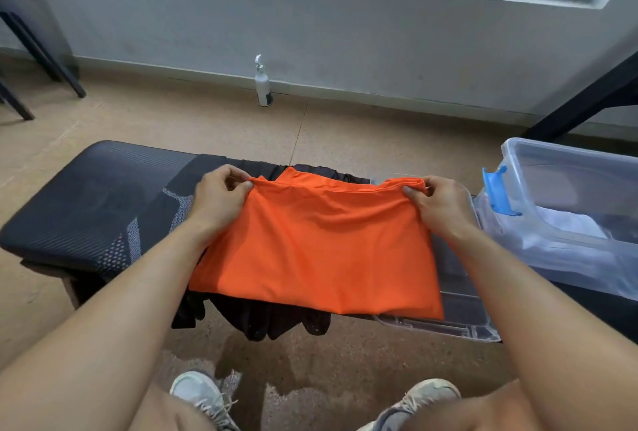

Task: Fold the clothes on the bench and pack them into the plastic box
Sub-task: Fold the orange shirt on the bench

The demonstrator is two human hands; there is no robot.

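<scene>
So we are midway: our left hand (221, 194) and right hand (436, 199) each pinch a far corner of one orange garment (316, 244), lying part-folded on the tabletop (86, 195) over one dark garment (262, 322) (still unfolded); one plastic box (569, 195) already holds something pale

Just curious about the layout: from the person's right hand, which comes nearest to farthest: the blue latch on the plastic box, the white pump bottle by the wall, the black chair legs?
From the right hand:
1. Blue latch, just right.
2. White pump bottle, by the wall.
3. Black chair legs, far left.
</scene>
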